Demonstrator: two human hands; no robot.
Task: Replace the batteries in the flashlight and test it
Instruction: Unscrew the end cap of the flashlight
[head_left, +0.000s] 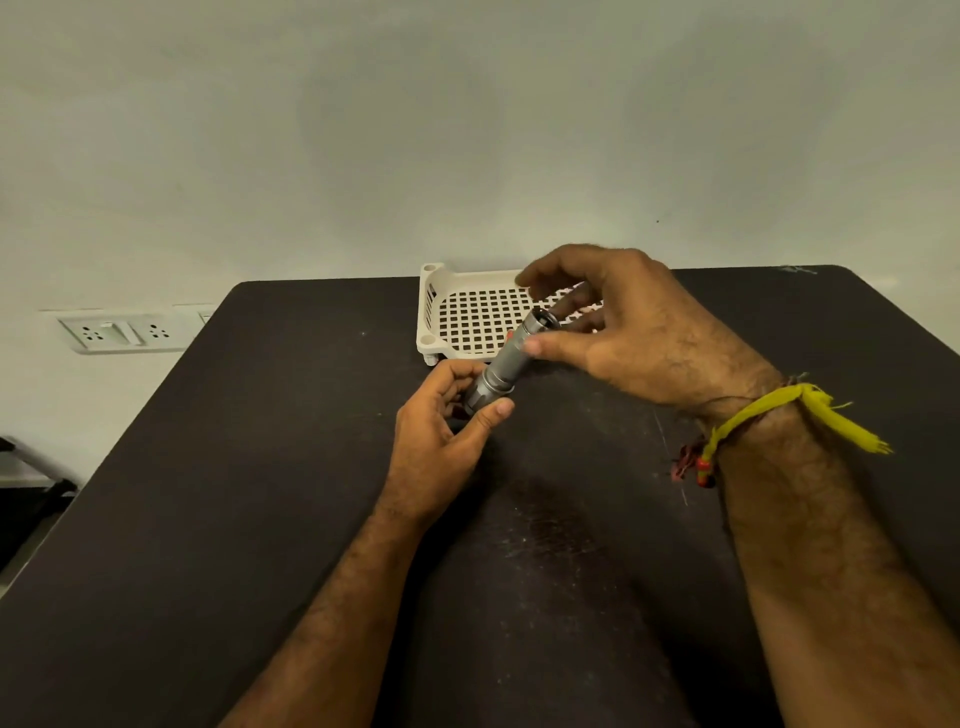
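One flashlight (506, 361) is present, gripped by two hands: left hand (441, 431) at 7 o'clock of it, right hand (623, 332) at 2 o'clock. One white lattice tray (467, 317) sits at 12 o'clock on one dark table (260, 467). One wall socket panel (122, 332) lies at 9 o'clock.

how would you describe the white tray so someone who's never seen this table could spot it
Start at the dark tabletop and look to its far edge, against the pale wall. The white plastic tray sits there, behind the grey metal flashlight held in both hands. Its square-holed grid floor and pale colour set it apart.
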